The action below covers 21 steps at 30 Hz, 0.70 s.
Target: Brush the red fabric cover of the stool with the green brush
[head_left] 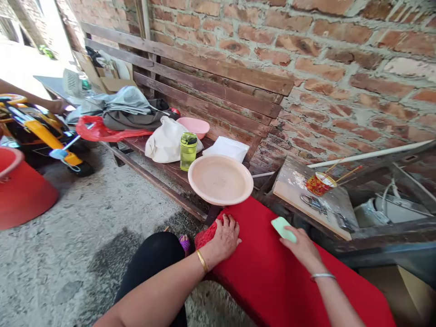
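Observation:
A red cloth [272,263] lies spread over a long surface in front of me. On its left edge, by a crumpled, textured red part [206,235], my left hand [225,238] rests palm down with the fingers stretched out. My right hand [301,245] grips a pale green block with rounded corners [282,227], held over or against the cloth; whether it is a soap bar or a brush back I cannot tell. Just beyond the cloth's far end stands a shallow pale pink basin [220,179].
On the wooden bench [163,165] are a green bottle [188,152], a white bag [164,141], a pink bowl [194,126] and folded clothes [127,102]. A board [286,181] at right bears a red tub [319,184] and padlocks. A red bucket [25,195] stands left; another person's arm [30,95] shows.

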Available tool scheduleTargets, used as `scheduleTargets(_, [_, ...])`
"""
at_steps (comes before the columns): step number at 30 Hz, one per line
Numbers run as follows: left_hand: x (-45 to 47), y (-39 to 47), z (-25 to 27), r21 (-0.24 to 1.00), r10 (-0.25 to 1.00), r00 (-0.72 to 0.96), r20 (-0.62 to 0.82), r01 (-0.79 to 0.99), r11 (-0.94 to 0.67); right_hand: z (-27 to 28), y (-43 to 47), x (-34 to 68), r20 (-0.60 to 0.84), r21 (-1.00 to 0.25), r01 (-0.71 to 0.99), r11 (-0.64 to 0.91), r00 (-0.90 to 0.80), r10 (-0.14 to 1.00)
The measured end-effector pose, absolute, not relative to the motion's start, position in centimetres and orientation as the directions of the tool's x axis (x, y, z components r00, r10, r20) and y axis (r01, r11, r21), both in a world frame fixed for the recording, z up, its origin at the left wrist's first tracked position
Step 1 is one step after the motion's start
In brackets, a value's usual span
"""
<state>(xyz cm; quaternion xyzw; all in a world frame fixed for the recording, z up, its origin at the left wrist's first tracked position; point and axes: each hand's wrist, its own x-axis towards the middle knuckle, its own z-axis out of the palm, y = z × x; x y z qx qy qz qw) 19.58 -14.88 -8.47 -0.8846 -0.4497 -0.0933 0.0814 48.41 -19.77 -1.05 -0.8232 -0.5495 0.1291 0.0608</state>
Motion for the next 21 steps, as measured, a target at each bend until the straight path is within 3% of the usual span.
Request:
scheduleTargets(5, [19.7, -14.5, -8.2, -0.027, 0.787, 0.584, 0.198, 0.806, -0.591, -2.3, -12.1, 39.2, -0.134, -0.320, 0.920, -0.225, 0.191, 0.972])
scheduleTargets(9, [19.8, -14.3, -8.3, -0.031, 0.794, 0.580, 0.184, 0.811, -0.585, -2.9, -10.7, 38.0, -0.147, -0.351, 0.911, -0.219, 0.177, 0.973])
scheduleTargets(16, [19.7, -14.3, -8.8, -0.046, 0.788, 0.595, 0.159, 0.802, -0.596, -3.2, -19.0, 48.6, -0.188, -0.331, 0.831, -0.447, 0.406, 0.894])
scheduleTargets(21, [19.5, -14.3, -9.2, -0.050, 0.787, 0.592, 0.174, 0.803, -0.594, -2.4, -28.9, 58.1, -0.124, -0.283, 0.677, -0.680, 0.677, 0.726])
